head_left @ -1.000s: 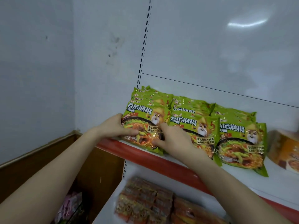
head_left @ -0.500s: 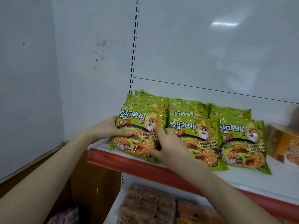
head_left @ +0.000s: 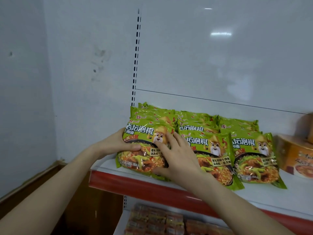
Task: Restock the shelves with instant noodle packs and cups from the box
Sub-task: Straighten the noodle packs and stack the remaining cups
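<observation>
Three leaning rows of green instant noodle packs stand on a white shelf (head_left: 288, 195) with a red front edge. My left hand (head_left: 116, 145) grips the left side of the front pack (head_left: 144, 158) of the leftmost row, thumb across its face. My right hand (head_left: 176, 158) holds the same pack's right side, fingers spread over its front and thumb under its lower edge. The middle row (head_left: 213, 150) and right row (head_left: 255, 155) stand untouched beside it. The box is out of view.
Orange noodle cups (head_left: 296, 155) sit at the shelf's right end. Red-orange packs (head_left: 155, 221) fill the lower shelf. A slotted upright (head_left: 136, 56) runs up the white back panel, and a brown wooden ledge (head_left: 33, 187) lies at the lower left.
Both hands keep hold of the front left pack, which now sits a little more upright against its row. My view has shifted slightly left and up.
</observation>
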Tool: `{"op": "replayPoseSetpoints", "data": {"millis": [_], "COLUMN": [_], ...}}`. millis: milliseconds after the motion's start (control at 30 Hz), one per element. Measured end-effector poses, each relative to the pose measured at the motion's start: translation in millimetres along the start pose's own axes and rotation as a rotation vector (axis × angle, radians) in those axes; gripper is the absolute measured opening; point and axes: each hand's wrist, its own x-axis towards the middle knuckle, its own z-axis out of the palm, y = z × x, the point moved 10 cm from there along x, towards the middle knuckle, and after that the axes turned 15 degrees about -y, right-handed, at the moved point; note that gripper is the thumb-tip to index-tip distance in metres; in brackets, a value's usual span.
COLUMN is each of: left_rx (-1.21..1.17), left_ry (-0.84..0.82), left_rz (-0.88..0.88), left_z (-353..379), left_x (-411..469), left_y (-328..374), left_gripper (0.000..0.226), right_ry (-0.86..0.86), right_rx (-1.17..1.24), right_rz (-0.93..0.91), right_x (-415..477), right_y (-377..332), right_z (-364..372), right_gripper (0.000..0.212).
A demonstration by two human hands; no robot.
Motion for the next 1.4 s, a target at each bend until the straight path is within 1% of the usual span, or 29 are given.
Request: {"op": "replayPoseSetpoints", "data": {"millis": [67, 167, 233, 300, 400, 500, 600, 667, 800, 900, 967, 1067, 1167, 1200, 1267, 1300, 1333, 1400], "left_rx": [-0.030, -0.093, -0.132, -0.165, -0.167, -0.162, -0.102, -0.044, 0.038, 0.056, 0.082, 0.063, 0.058, 0.077, 0.125, 0.161, 0.226, 0.471], "left_ry": [0.009, 0.038, 0.028, 0.013, 0.039, 0.062, 0.067, 0.080, 0.002, -0.013, 0.021, 0.083, 0.107, 0.117, 0.126, 0.148, 0.199, 0.369], "left_rz": [-0.001, 0.010, 0.018, 0.020, 0.041, 0.048, 0.048, 0.041, 0.033, 0.044, 0.058, 0.084, 0.072, 0.051, -0.003, -0.034, -0.055, -0.057], "left_z": [-4, -12, -13, -13, -18, -22, -21, -20, -4, 1, -3, -5, -5, -6, -5, -4, -5, -7], "left_x": [5, 14, 21, 28, 32, 32, 26, 18, -1, -6, -3, 0, -1, -2, -6, -8, -11, -22], "left_y": [0, 1, 2, 0, -3, -5, 2, 7, -1, -4, -3, 1, -2, -4, -5, -4, 0, 17], "left_gripper": [0.107, 0.124, 0.127, 0.127, 0.120, 0.117, 0.112, 0.113, 0.105, 0.111, 0.108, 0.098, 0.093, 0.097, 0.120, 0.129, 0.129, 0.112], "right_ry": [-0.017, -0.050, -0.068, -0.072, -0.037, -0.001, 0.017, 0.016, -0.020, -0.024, 0.008, 0.038, 0.048, 0.051, 0.080, 0.108, 0.128, 0.112], "right_rx": [-0.026, -0.051, -0.053, -0.057, -0.076, -0.070, -0.065, -0.061, -0.041, -0.049, -0.076, -0.082, -0.029, 0.002, 0.072, 0.095, 0.107, 0.093], "right_rz": [0.002, 0.014, 0.036, 0.054, 0.058, 0.045, 0.045, 0.049, 0.041, 0.053, 0.086, 0.128, 0.105, 0.070, -0.005, -0.034, -0.050, -0.052], "right_x": [5, 11, 15, 21, 29, 33, 33, 32, 27, 27, 31, 37, 36, 33, 22, 12, 0, -22], "right_y": [0, 0, 2, 4, 4, 3, 4, 4, 4, 5, 5, 3, 2, 3, 8, 14, 21, 40], "right_z": [1, 5, 7, 8, 5, 5, 6, 7, 9, 7, 3, 1, 1, 0, -8, -14, -19, -20], "right_gripper": [0.088, 0.093, 0.095, 0.095, 0.092, 0.091, 0.090, 0.089, 0.085, 0.082, 0.080, 0.078, 0.076, 0.076, 0.075, 0.074, 0.073, 0.074]}}
